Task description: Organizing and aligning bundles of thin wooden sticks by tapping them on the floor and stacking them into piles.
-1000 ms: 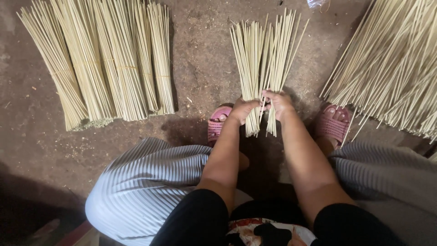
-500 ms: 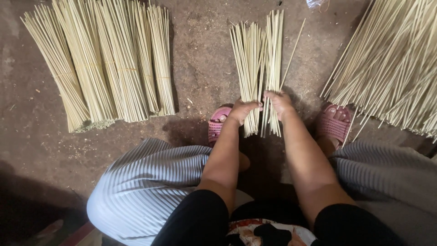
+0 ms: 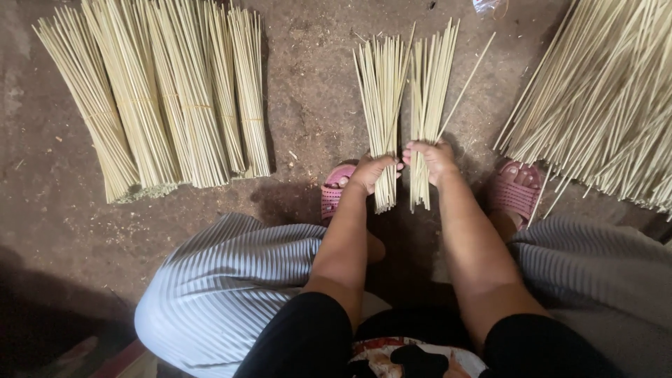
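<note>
Floor: I see bare, dusty brown earth (image 3: 308,126) filling the frame; everything lies straight on it.
Left hand: my left hand (image 3: 372,171), at centre frame, has its grip closed round the lower part of the left stick bundle (image 3: 381,91). Holding low lets the tops fan toward the upper edge.
Right hand: my right hand (image 3: 432,157) sits just beside it, grip closed on the right stick bundle (image 3: 428,91). A narrow gap runs between the two handfuls, so I judge they are held as separate lots.
Stray stick: one thin stick (image 3: 467,84) leans off to the right of that bundle.
Tied bundles: banded bundles (image 3: 168,98) lie side by side at upper left, ends lined up, well apart from the hands.
Loose pile: unsorted sticks (image 3: 602,105) spread at upper right, near the right hand.
Feet: pink slippers (image 3: 518,192) flank the hands, under striped trousers (image 3: 231,280).
</note>
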